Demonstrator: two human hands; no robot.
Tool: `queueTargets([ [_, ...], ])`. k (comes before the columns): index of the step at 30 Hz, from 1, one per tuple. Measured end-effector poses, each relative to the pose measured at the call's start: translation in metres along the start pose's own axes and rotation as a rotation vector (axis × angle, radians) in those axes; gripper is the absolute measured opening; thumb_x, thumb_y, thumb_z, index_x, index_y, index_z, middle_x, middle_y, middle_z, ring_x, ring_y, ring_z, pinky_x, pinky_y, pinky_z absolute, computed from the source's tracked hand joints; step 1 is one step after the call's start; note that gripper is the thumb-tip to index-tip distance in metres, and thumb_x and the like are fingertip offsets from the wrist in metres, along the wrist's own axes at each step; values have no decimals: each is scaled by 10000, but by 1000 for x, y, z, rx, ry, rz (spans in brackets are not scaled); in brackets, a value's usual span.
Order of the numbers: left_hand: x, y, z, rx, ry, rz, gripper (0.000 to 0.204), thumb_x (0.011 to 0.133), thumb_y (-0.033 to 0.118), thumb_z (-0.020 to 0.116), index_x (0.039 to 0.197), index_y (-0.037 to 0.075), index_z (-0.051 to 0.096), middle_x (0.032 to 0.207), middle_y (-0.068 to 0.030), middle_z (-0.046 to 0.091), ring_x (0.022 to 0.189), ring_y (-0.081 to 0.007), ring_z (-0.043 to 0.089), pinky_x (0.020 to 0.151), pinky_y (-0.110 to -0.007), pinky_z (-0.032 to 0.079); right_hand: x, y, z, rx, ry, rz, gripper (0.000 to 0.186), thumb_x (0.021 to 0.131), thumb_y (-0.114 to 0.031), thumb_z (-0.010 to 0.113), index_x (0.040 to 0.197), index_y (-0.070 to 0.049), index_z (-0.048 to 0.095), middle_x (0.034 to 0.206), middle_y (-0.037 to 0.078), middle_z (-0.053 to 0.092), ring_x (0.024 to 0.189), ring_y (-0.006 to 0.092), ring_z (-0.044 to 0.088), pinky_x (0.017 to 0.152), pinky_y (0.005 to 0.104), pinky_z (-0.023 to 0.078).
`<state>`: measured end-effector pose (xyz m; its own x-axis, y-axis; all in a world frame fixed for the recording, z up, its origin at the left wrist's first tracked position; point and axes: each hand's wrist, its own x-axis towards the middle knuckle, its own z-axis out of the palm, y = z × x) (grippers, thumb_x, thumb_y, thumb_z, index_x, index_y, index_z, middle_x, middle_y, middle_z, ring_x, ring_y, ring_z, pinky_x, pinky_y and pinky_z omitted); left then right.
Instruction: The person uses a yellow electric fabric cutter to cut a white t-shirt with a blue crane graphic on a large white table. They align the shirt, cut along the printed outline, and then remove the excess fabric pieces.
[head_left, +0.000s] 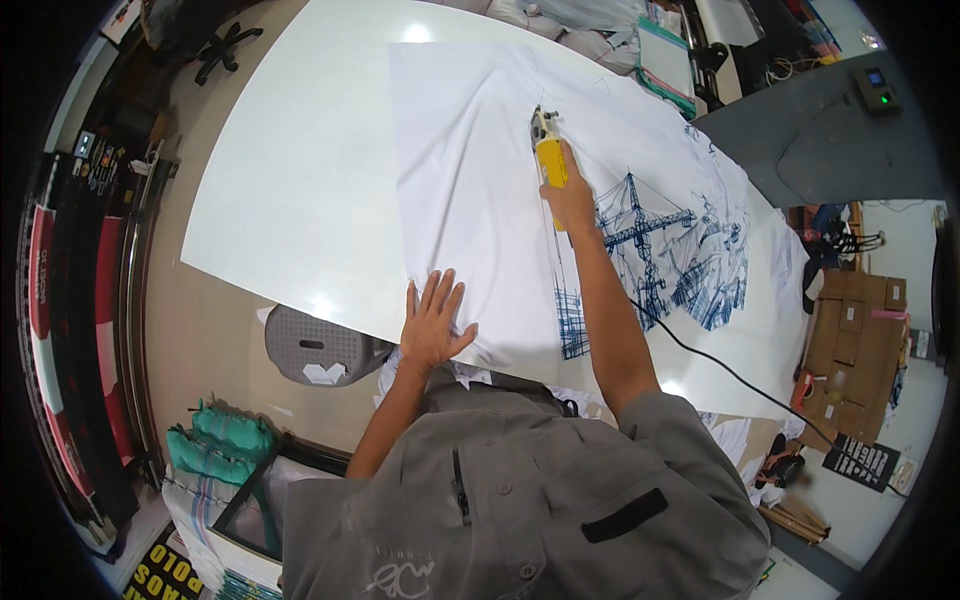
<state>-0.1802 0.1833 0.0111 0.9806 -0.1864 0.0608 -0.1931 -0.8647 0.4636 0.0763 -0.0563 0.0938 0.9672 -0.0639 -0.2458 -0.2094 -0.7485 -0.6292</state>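
Observation:
My right hand (571, 200) is wrapped round the yellow body of an electric fabric cutter (549, 150). Its metal cutting head points away from me and rests at a line in the white fabric (470, 170). To the right of that line the cloth carries a dark blue print (640, 240) of crane-like lattice shapes. My left hand (433, 318) lies flat with fingers spread on the near left part of the fabric. Soft folds run through the cloth between the two hands. Whether the cloth is severed all along the line is hard to tell.
A black cord (720, 365) trails over the table's right side. The glossy white table (290, 190) extends left of the fabric. A grey plastic stool (315, 345) stands by its near left edge. Cardboard boxes (850, 340) are stacked at right, and bundled bags (600, 45) lie beyond the far edge.

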Motion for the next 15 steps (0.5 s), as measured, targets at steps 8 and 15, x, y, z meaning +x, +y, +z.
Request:
queueTargets([
  [8, -1, 2, 1, 35, -25, 0, 796, 883, 565, 671, 1523, 109, 549, 1712, -102, 352, 1600, -312, 269, 1289, -633, 166, 89, -20, 3, 36, 71, -53, 1045, 757, -172, 736, 1690, -288, 279, 1377, 206, 675, 1222, 388, 671, 1031, 427, 529],
  [15, 2, 7, -4, 28, -49, -36, 832, 878, 566, 689, 1540, 92, 520, 1706, -130, 351, 1596, -351, 266, 1279, -656, 135, 0, 57, -16, 329, 62, -188, 1038, 785, -43, 734, 1699, -183, 262, 1507, 179, 583, 1253, 306, 639, 1031, 365, 529],
])
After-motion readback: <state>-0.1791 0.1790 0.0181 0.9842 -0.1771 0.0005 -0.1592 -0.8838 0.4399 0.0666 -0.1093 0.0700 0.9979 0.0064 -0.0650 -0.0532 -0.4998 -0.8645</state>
